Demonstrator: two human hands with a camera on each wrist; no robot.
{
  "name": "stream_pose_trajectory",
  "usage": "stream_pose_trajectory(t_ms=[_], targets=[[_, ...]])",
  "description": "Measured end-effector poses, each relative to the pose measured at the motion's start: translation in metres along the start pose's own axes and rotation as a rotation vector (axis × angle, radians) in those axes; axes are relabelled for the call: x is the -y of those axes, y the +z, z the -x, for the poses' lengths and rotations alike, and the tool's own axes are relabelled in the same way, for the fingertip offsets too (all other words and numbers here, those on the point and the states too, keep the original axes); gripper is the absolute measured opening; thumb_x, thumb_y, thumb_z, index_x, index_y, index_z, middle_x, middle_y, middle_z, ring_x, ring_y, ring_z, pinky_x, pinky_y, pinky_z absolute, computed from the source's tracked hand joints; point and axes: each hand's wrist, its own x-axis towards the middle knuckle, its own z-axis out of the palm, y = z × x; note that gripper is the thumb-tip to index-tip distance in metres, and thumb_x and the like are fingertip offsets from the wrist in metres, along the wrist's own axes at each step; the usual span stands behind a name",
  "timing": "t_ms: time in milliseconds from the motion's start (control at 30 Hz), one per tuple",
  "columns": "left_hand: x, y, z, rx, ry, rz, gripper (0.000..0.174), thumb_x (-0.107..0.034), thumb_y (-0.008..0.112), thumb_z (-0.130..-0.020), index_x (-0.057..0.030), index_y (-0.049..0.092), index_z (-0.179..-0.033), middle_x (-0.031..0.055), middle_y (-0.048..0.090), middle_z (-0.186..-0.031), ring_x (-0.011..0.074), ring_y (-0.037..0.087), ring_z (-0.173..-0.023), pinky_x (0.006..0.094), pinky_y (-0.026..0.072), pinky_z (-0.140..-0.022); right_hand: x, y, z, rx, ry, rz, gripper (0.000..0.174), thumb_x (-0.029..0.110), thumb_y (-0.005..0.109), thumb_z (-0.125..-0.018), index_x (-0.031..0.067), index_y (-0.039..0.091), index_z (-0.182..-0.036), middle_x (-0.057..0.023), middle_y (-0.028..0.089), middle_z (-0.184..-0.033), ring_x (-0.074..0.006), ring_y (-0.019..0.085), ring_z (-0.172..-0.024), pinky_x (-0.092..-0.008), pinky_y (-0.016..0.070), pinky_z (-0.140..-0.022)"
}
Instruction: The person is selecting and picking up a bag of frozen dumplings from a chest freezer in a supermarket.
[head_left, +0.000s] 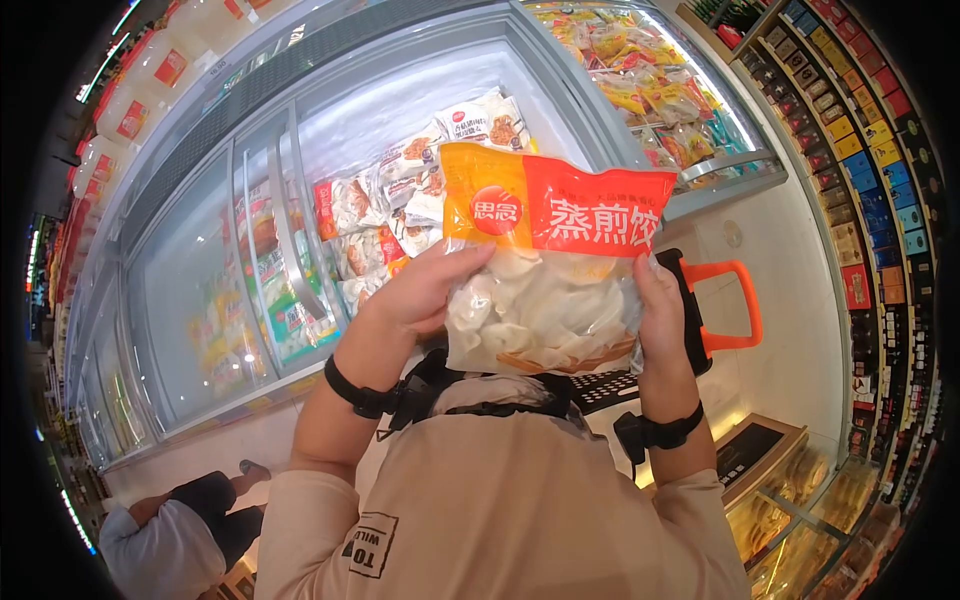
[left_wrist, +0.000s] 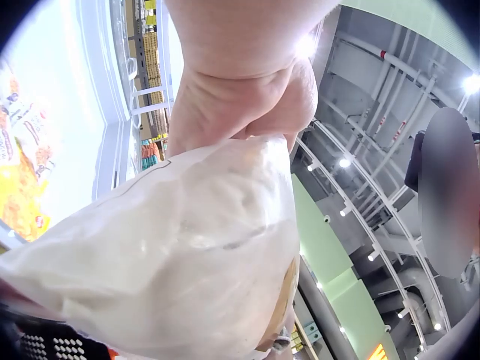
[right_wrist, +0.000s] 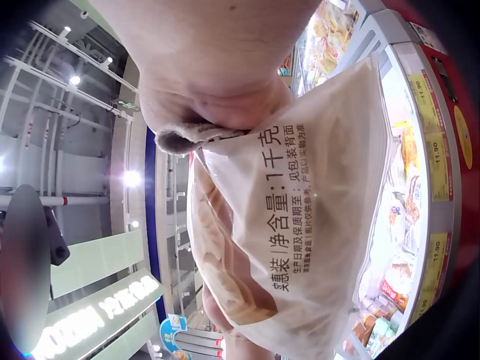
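Observation:
Both hands hold up a bag of frozen dumplings (head_left: pixel 545 305) before the chest, in the head view. Its upper band is orange and red with large white characters; pale dumplings show through the clear lower part. My left hand (head_left: pixel 435 285) grips the bag's left side, thumb across the front. On the opposite side my right hand (head_left: pixel 658 305) holds the edge, thumb on the front. The fingers behind the bag are hidden. In the left wrist view the white bag (left_wrist: pixel 180 247) hangs below the hand. Dark printed text covers the bag (right_wrist: pixel 300 217) in the right wrist view.
Behind the bag a chest freezer (head_left: pixel 300 130) with sliding glass lids holds several white packs (head_left: pixel 350 205). A black basket with an orange handle (head_left: pixel 755 305) is at the right, partly behind the bag. Another person (head_left: pixel 165 545) is at lower left. Stocked shelves (head_left: pixel 870 170) line the right.

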Motion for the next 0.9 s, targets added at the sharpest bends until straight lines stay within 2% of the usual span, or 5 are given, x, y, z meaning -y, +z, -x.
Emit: stream_pose_trajectory(t_ms=[67, 233, 433, 733, 900], targets=[[-0.003, 0.000, -0.002, -0.005, 0.009, -0.036, 0.042, -0.020, 0.053, -0.100, 0.0010, 0.046, -0.136, 0.0126, 0.057, -0.132, 0.0225, 0.058, -0.118, 0.0384, 0.0485, -0.101, -0.002, -0.003, -0.001, 0.007, -0.006, 0.048, 0.041, 0.028, 0.046, -0.103, -0.0052, 0.058, -0.123, -0.0106, 0.066, -0.118, -0.0160, 0.063, -0.103, -0.0295, 0.0470, -0.092], [-0.011, -0.015, 0.003, -0.043, 0.015, -0.050, 0.045, -0.028, 0.044, -0.104, -0.0005, 0.042, -0.140, 0.0120, 0.053, -0.136, 0.0215, 0.056, -0.121, 0.0373, 0.0474, -0.102, -0.012, 0.016, -0.001, -0.032, -0.031, -0.007, 0.032, 0.022, 0.051, -0.101, -0.0036, 0.064, -0.116, -0.0081, 0.068, -0.110, -0.0122, 0.064, -0.096, -0.0277, 0.0480, -0.086], [-0.037, -0.042, 0.017, -0.027, 0.066, -0.074, 0.054, -0.038, 0.032, -0.106, -0.0005, 0.036, -0.144, 0.0147, 0.048, -0.142, 0.0264, 0.052, -0.127, 0.0418, 0.0416, -0.108, -0.030, 0.053, -0.010, -0.070, -0.046, 0.015, 0.030, 0.020, 0.052, -0.100, -0.0038, 0.064, -0.114, -0.0079, 0.068, -0.109, -0.0122, 0.064, -0.096, -0.0279, 0.0479, -0.085], [-0.093, -0.107, 0.049, 0.016, 0.077, 0.060, 0.054, -0.038, 0.033, -0.106, -0.0006, 0.035, -0.145, 0.0137, 0.048, -0.142, 0.0227, 0.052, -0.127, 0.0380, 0.0446, -0.106, -0.054, 0.128, -0.040, -0.041, -0.065, 0.196, 0.029, 0.020, 0.056, -0.098, -0.0039, 0.066, -0.111, -0.0074, 0.069, -0.107, -0.0109, 0.062, -0.094, -0.0274, 0.0471, -0.085], [-0.115, -0.133, 0.065, -0.086, 0.066, 0.023, 0.057, -0.041, 0.039, -0.104, -0.0014, 0.036, -0.144, 0.0144, 0.048, -0.142, 0.0256, 0.053, -0.127, 0.0410, 0.0456, -0.105, -0.066, 0.156, -0.049, 0.045, -0.066, 0.292, 0.029, 0.021, 0.059, -0.096, -0.0038, 0.066, -0.109, -0.0069, 0.069, -0.106, -0.0106, 0.061, -0.094, -0.0275, 0.0468, -0.085]])
